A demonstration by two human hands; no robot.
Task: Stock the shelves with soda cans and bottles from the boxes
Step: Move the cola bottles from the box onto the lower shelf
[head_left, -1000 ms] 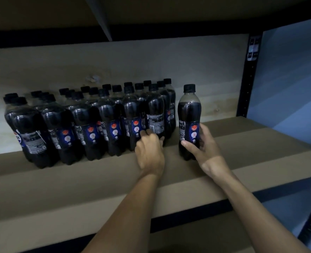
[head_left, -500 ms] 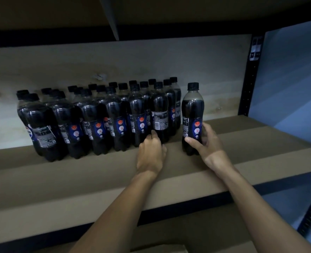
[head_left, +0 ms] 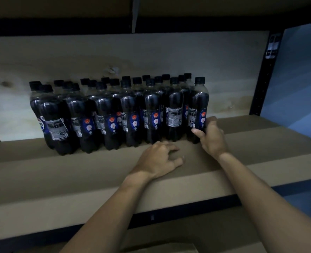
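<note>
Several dark cola bottles (head_left: pixel 107 114) with black caps and blue labels stand in tight rows on a brown shelf board (head_left: pixel 260 143). At the right end of the front row stands one more bottle (head_left: pixel 198 106), upright and touching its neighbour. My right hand (head_left: pixel 212 137) grips its lower part, thumb in front and fingers round the right side. My left hand (head_left: pixel 158 161) rests on the board just in front of the row, fingers loosely curled, holding nothing.
A pale wooden back panel (head_left: pixel 151 57) closes the shelf behind the bottles. A black upright post (head_left: pixel 264 79) stands at the right, with a blue wall (head_left: pixel 300 79) beyond. The upper shelf (head_left: pixel 151 13) hangs low overhead. Bare board lies right of the bottles.
My right hand has slid the single bottle left until it joins the row. My left hand has drawn back from the bottles onto the board.
</note>
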